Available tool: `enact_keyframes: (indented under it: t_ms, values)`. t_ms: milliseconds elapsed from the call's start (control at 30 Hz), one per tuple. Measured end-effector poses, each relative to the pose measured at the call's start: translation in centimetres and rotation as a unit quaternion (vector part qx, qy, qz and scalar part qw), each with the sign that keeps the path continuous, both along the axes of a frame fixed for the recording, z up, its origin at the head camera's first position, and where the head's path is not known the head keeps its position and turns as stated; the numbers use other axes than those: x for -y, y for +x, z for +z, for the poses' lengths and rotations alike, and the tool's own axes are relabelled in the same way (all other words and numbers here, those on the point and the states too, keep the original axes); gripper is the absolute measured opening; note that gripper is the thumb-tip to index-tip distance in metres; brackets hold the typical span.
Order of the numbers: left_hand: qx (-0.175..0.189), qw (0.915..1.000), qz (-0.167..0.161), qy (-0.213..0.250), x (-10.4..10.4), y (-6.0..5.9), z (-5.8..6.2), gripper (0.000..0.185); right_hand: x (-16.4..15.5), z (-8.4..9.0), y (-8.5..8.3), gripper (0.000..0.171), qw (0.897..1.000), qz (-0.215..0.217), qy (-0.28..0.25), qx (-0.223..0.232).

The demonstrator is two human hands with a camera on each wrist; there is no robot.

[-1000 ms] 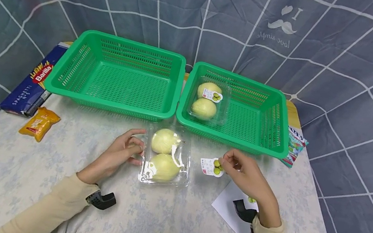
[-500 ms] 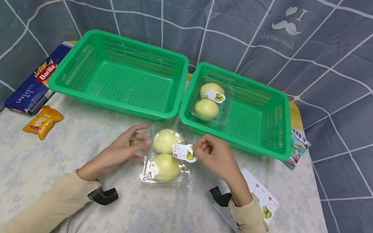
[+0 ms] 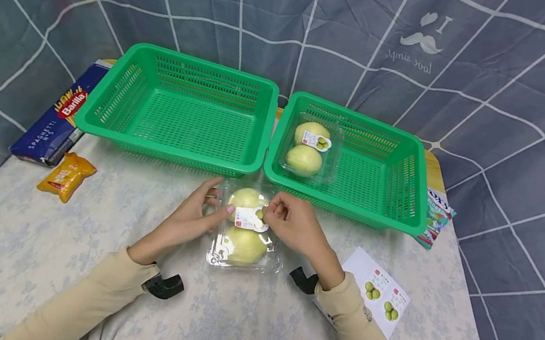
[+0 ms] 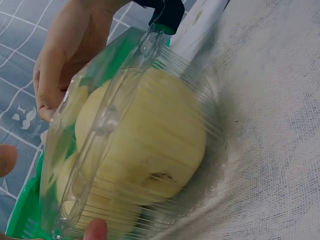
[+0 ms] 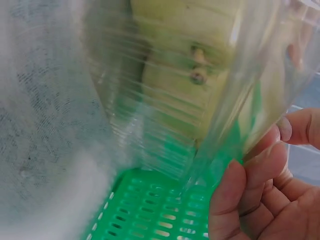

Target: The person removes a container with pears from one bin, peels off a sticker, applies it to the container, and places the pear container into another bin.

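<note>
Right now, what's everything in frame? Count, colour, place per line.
baskets: 2, green, side by side at the table's far edge; left one holds nothing visible
clamshell in basket: 1, clear, two pale yellow pears, labelled, in the right basket
clamshell on table: 1, clear, two pale yellow pears, in front of the baskets
label: 1, white with green fruit picture, on that clamshell's lid
sticker sheet: 1, white, two labels showing, table right
spaghetti box: 1, dark blue, table left
snack packet: 1, yellow-orange, beside the box
candy bag: 1, multicoloured, right of the right basket
tablecloth: 1, pale floral
left hand: touches the clamshell's left side
right hand: fingers pinch the label
</note>
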State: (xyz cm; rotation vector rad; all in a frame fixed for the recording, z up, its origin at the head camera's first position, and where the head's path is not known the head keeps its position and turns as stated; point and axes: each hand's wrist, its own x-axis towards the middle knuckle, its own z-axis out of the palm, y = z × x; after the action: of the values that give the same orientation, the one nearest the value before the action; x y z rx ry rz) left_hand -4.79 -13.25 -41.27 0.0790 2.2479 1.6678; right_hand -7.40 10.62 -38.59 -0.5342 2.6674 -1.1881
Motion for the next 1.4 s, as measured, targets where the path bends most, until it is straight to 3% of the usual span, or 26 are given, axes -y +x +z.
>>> enact_keyframes:
  t_ms: [500,1067,1400]
  values:
    - [-0.037,0.9966,0.022,-0.07,-0.7,0.0,-0.3,0.086,0.6,-0.4,-0.2,0.011,1.0,0.003,0.013,-0.02]
    - [-0.049,0.9955,0.028,-0.077,-0.7,-0.2,-0.5,0.089,1.2,-1.0,0.2,0.013,0.999,-0.01,0.032,-0.043]
    - [-0.06,0.995,0.017,-0.078,-0.7,-0.3,-0.6,0.087,0.0,-1.1,0.2,0.025,0.997,-0.069,0.029,0.02]
